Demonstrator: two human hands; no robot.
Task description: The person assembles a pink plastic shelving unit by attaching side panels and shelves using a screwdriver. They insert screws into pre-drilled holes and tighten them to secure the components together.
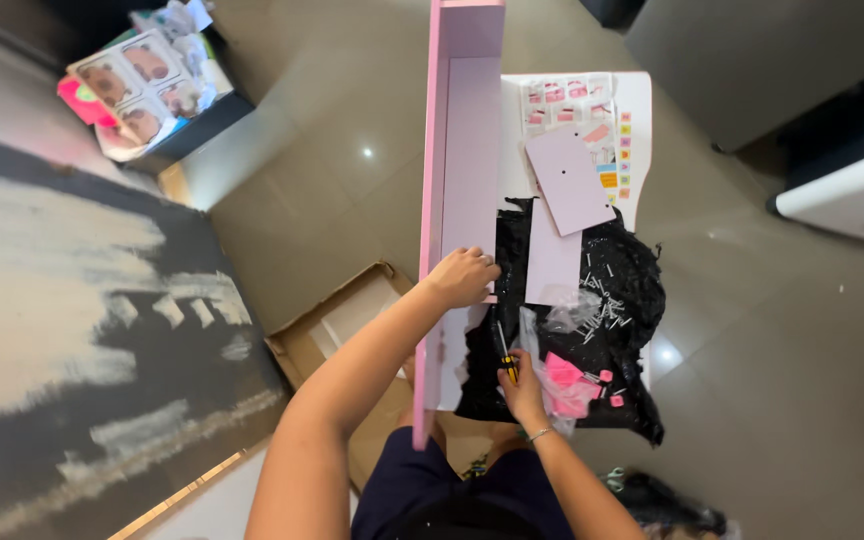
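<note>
My left hand [462, 277] grips the edge of a long pink furniture panel [464, 150] that stands upright on the floor and runs away from me. My right hand [522, 385] holds a screwdriver [503, 350] with a yellow and black handle, its shaft pointing up towards the panel. Just right of that hand lie pink plastic parts [567, 385] in a clear bag, on a black sheet [632, 290] strewn with several small screws [607, 300].
Two small pale pink boards [567, 180] rest on a white instruction sheet [632, 110]. An open cardboard box [337, 330] lies left of the panel. A black and white rug [72, 320] covers the left floor. White furniture [852, 195] stands at right.
</note>
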